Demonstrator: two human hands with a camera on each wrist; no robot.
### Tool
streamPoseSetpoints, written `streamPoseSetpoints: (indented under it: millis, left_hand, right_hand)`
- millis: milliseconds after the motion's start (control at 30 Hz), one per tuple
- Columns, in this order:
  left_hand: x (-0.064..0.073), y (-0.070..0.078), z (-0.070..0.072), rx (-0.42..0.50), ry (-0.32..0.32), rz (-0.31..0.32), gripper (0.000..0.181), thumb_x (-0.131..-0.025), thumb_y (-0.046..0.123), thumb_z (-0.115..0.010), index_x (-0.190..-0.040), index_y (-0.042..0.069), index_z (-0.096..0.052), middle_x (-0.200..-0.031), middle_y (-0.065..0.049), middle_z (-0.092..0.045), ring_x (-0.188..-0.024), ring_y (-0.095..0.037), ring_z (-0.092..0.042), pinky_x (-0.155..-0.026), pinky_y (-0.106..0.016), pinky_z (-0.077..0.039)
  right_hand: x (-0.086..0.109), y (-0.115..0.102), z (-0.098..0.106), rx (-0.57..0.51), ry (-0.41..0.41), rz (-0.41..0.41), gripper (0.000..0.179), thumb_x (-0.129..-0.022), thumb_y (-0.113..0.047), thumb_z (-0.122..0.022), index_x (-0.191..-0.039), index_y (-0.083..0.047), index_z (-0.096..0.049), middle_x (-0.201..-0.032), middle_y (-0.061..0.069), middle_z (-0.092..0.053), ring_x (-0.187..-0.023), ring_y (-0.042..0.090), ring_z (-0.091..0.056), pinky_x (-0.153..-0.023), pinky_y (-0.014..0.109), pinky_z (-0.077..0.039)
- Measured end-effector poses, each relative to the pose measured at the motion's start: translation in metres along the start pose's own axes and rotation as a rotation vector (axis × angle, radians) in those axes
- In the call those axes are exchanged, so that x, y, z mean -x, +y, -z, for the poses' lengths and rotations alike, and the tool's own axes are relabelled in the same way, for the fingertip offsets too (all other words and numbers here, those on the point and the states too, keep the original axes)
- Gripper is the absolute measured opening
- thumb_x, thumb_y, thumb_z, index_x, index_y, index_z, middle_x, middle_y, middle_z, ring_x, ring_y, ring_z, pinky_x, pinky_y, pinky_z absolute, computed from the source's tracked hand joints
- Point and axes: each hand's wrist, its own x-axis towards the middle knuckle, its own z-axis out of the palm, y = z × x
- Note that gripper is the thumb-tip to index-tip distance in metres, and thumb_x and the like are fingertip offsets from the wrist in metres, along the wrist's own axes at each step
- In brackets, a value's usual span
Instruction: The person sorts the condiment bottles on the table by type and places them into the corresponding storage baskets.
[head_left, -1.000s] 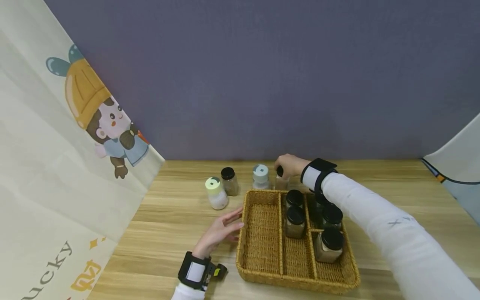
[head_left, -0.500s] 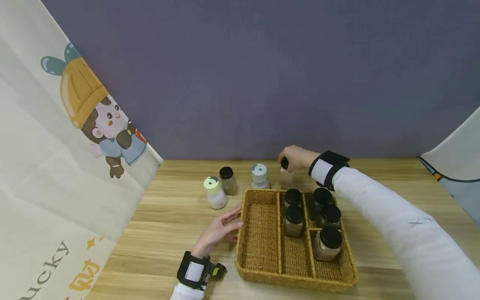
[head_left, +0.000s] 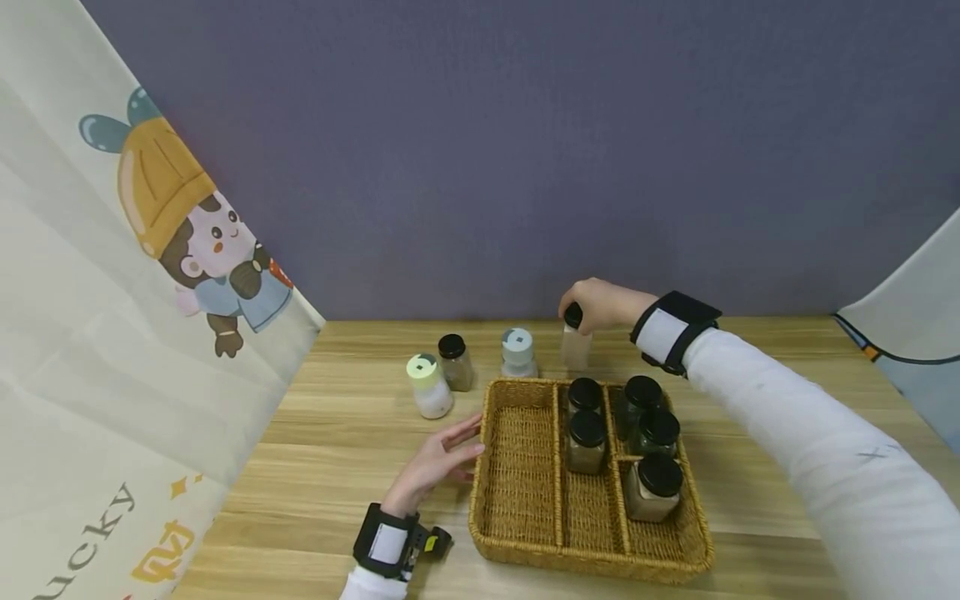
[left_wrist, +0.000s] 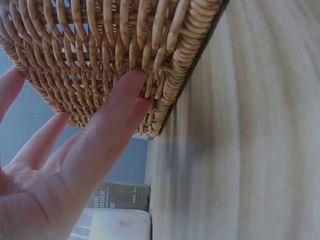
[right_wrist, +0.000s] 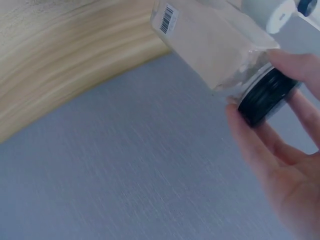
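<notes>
At the back of the table, my right hand grips a spice jar by its black lid. The right wrist view shows pale powder inside this jar and a barcode label near its base, with thumb and fingers around the lid. My left hand lies at the left side of a woven basket. Its fingertips touch the weave in the left wrist view, fingers extended. Two black-lidded jars stand in the basket's middle section, and several more, including a square jar, are in the right sections.
Behind and left of the basket stand a yellow-green-topped white bottle, a black-lidded jar and a pale blue-topped bottle. A grey-blue partition rises at the table's back edge. A printed curtain hangs on the left.
My right hand has moved right and a little up in the head view, carrying the jar away from the pale blue-topped bottle. The left hand keeps its place at the basket.
</notes>
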Motion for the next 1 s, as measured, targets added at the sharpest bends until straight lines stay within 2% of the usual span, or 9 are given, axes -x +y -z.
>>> streamPoseSetpoints:
  millis: [333,667,800,1000]
  left_hand:
    - [0.028,0.019,0.002,-0.026,-0.033,0.003,0.061,-0.083,0.018,-0.061,-0.136,0.006,-0.032,-0.138,-0.024,-0.028,-0.108,-0.037,-0.049,-0.077,-0.04,-0.052]
    - [0.047,0.014,0.016,-0.037,-0.091,0.012,0.061,-0.083,0.017,-0.06,-0.136,0.005,-0.031,-0.139,-0.023,-0.028,-0.109,-0.037,-0.048,-0.077,-0.04,-0.052]
    - [0.058,0.014,0.023,-0.05,-0.11,0.015,0.061,-0.083,0.017,-0.06,-0.136,0.005,-0.032,-0.138,-0.023,-0.029,-0.109,-0.037,-0.048,-0.077,-0.04,-0.051]
    - [0.06,0.013,0.024,-0.05,-0.124,0.014,0.061,-0.084,0.016,-0.059,-0.136,0.005,-0.031,-0.138,-0.024,-0.028,-0.11,-0.038,-0.047,-0.077,-0.041,-0.051]
  right_hand:
    - [0.021,-0.023,0.001,-0.026,0.027,-0.045,0.035,-0.073,0.005,-0.062,-0.108,0.001,-0.06,-0.105,0.019,-0.059,-0.077,0.021,-0.057,-0.056,0.027,-0.045]
    - [0.05,-0.058,0.0,-0.04,0.069,-0.049,0.036,-0.073,0.008,-0.061,-0.108,0.002,-0.06,-0.106,0.019,-0.059,-0.069,0.018,-0.053,-0.051,0.025,-0.038]
    - [0.064,-0.073,-0.003,-0.033,0.085,-0.06,0.035,-0.072,0.007,-0.062,-0.106,0.002,-0.06,-0.104,0.019,-0.059,-0.07,0.018,-0.054,-0.051,0.026,-0.04]
    - [0.075,-0.079,0.0,-0.029,0.053,-0.067,0.035,-0.073,0.007,-0.061,-0.107,0.002,-0.06,-0.105,0.02,-0.059,-0.069,0.017,-0.053,-0.051,0.025,-0.04]
